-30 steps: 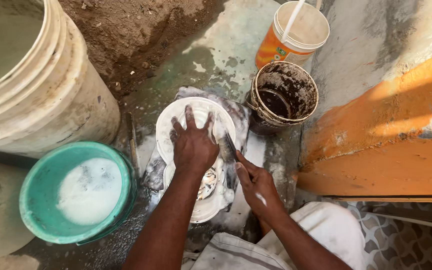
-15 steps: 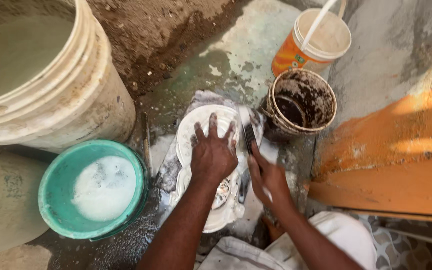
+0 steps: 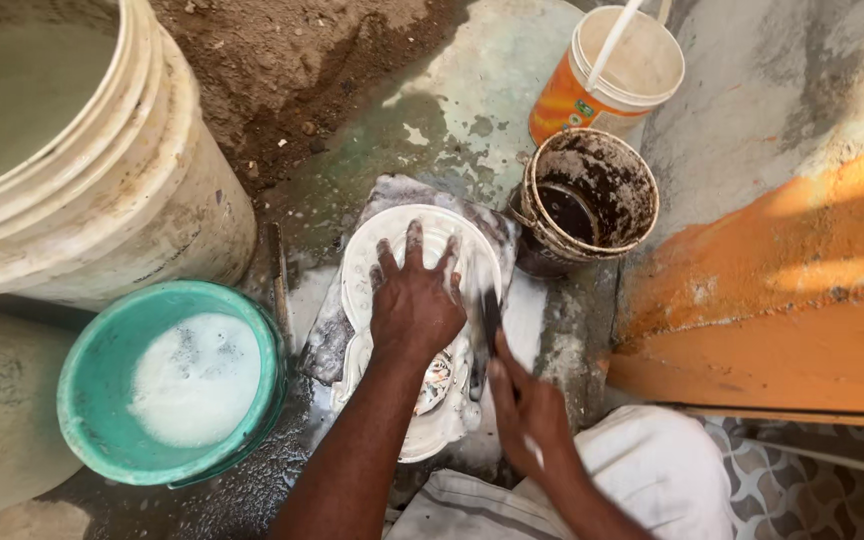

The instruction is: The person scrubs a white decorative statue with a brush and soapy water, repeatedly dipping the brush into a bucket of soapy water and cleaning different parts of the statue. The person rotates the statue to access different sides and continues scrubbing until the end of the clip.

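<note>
Plates, white plastic [image 3: 422, 240] and soapy, lie stacked on wet ground under the left hand [image 3: 414, 305] (fingers spread flat). The right hand [image 3: 524, 410] grips a dark brush [image 3: 490, 320]. Nearby, a green basin [image 3: 167, 385] holds suds, a grimy bucket [image 3: 587, 200] dark liquid.

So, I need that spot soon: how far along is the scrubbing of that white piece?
Mid-scrub, by the look of it. Done: the white moulded piece lies wet on a slab, suds in the green basin. In hand: the left hand presses it flat while the right hand works a dark brush along its right edge. Left: the lower part looks grimy, and rinsing.
</note>
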